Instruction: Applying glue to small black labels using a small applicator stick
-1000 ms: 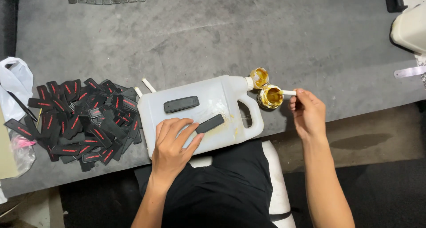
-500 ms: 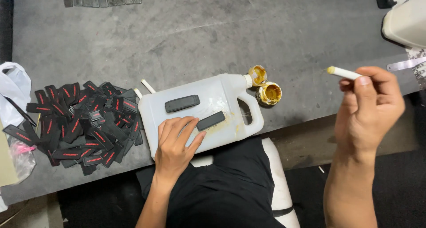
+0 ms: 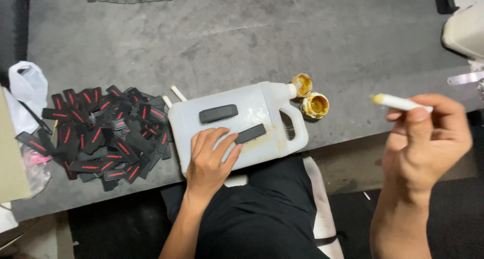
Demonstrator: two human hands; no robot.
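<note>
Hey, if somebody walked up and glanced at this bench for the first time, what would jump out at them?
Probably the white plastic jug lying on its side at the bench's near edge, with two black strips on it, the left hand touching one black strip. Left of it lies a big heap of black pieces with red marks. The right hand is raised at the right, holding a white stick, and an open yellow-smeared pot sits by the jug's spout.

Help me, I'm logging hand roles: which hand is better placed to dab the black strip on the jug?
Probably the right hand: it holds the white stick. The left hand pins the black strip on the jug.
</note>
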